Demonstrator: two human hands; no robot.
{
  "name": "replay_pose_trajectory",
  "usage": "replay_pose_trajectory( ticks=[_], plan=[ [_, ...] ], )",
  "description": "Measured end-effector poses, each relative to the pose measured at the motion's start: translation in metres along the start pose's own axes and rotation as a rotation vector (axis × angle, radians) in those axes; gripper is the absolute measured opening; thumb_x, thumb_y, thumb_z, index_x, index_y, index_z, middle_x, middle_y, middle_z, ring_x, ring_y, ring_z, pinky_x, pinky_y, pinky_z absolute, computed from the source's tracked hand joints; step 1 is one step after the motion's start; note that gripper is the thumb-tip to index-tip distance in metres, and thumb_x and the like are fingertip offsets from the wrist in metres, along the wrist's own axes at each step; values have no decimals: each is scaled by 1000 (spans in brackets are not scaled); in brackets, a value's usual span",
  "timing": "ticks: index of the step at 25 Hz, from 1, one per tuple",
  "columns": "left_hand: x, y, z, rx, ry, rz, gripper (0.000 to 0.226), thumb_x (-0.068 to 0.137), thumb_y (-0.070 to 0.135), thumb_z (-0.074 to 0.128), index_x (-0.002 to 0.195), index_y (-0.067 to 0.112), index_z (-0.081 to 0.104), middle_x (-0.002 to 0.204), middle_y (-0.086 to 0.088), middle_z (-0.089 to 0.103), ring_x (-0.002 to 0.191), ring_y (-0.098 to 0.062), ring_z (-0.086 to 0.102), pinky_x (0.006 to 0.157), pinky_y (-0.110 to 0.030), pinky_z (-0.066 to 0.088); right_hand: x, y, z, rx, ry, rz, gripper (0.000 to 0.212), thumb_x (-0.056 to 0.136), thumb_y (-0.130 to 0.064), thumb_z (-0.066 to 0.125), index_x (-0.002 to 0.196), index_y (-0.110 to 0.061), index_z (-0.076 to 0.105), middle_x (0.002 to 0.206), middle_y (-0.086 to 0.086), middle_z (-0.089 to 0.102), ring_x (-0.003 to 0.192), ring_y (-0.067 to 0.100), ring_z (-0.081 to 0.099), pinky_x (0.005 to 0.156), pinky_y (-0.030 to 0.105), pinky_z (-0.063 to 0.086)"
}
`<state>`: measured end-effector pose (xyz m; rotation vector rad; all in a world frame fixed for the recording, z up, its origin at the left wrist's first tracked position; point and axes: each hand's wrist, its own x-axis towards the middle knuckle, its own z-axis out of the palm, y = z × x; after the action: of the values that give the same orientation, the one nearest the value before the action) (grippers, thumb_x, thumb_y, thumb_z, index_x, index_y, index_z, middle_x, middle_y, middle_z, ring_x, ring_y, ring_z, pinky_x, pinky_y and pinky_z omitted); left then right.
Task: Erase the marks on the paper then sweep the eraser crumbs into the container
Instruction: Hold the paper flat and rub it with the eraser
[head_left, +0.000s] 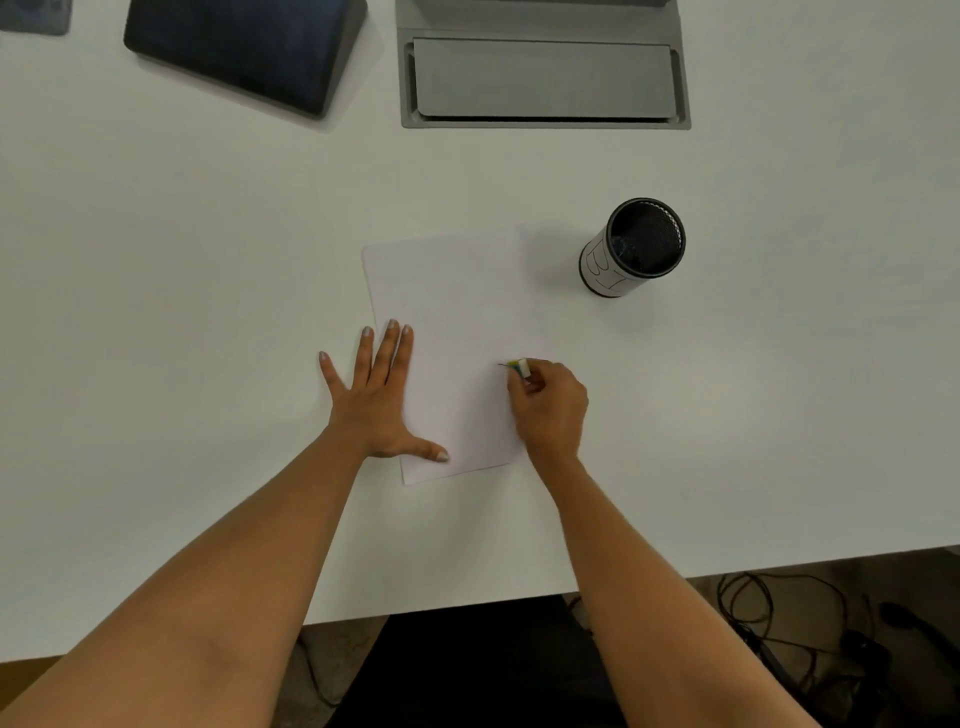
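Observation:
A white sheet of paper lies on the white table, tilted slightly. My left hand rests flat with spread fingers on the paper's left edge, thumb on the lower part of the sheet. My right hand is closed around a small white eraser with a yellow-green sleeve, pressed onto the paper near its right edge. Any marks on the sheet are too faint to make out. A black mesh container with a white label stands upright to the right of the paper's top corner.
A grey recessed cable box sits in the table at the back. A dark angled device lies at the back left. The table's front edge runs below my forearms, with cables on the floor at the right.

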<state>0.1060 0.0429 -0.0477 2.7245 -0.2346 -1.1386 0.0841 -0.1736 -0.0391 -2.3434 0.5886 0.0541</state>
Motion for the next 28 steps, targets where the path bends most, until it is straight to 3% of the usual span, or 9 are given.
replay_pose_trajectory(
  ticks=[2,5,9,11,13,16,22,26,28],
  plan=[
    [0,1,1,8,-3,-1,163,37,100,55,143,25,-42,150,8,-49,140,-23,-43,107,-74,-16,-18,-15,12,15,-46,-48,7,82,-15,68,86,-13,72,78,8,67,69,24,62,66,32,49],
    [0,1,0,17,-1,-9,160,40,99,55,142,25,-43,150,6,-49,140,-24,-42,107,-74,-16,-65,-29,31,31,-332,-184,11,83,-15,68,93,-13,72,82,8,67,73,22,62,68,31,49],
    [1,0,0,9,-3,4,163,35,101,54,143,26,-42,149,8,-50,140,-23,-43,105,-73,-17,-29,14,-3,31,-9,11,11,81,-19,73,89,-13,71,79,6,66,69,22,63,68,32,52],
    [1,1,0,6,-7,3,163,35,100,55,143,25,-42,149,8,-50,140,-23,-43,106,-73,-17,-23,16,-7,52,71,93,10,81,-19,73,89,-13,71,80,5,66,69,21,63,68,34,53],
    [0,1,1,4,-5,1,163,36,100,55,143,25,-42,149,8,-50,140,-23,-43,105,-73,-18,-39,-6,13,60,-28,3,10,81,-15,71,91,-11,71,82,7,67,72,22,63,69,31,51],
    [0,2,1,12,-3,-3,158,43,98,56,142,25,-43,150,6,-49,140,-24,-43,106,-74,-18,-61,-31,36,36,-357,-252,13,86,-14,66,97,-10,71,86,9,66,75,23,62,68,32,49],
    [-1,1,2,1,24,-11,164,37,100,55,140,22,-45,148,2,-52,139,-24,-45,107,-72,-19,3,-27,27,16,-127,-169,13,89,-19,63,98,-12,69,85,2,64,72,14,57,68,23,47],
    [0,5,3,6,28,-47,168,36,100,57,137,15,-49,148,-5,-52,139,-28,-44,108,-70,-19,-17,-35,42,-64,-335,-511,17,89,-10,62,104,-8,67,97,7,66,83,22,63,69,33,55],
    [3,6,3,36,14,-66,167,38,99,57,133,14,-52,147,-7,-52,139,-30,-44,108,-70,-18,-5,-35,49,-132,-350,-627,15,87,-6,62,102,-5,66,97,9,66,84,25,61,65,39,55]
  ],
)
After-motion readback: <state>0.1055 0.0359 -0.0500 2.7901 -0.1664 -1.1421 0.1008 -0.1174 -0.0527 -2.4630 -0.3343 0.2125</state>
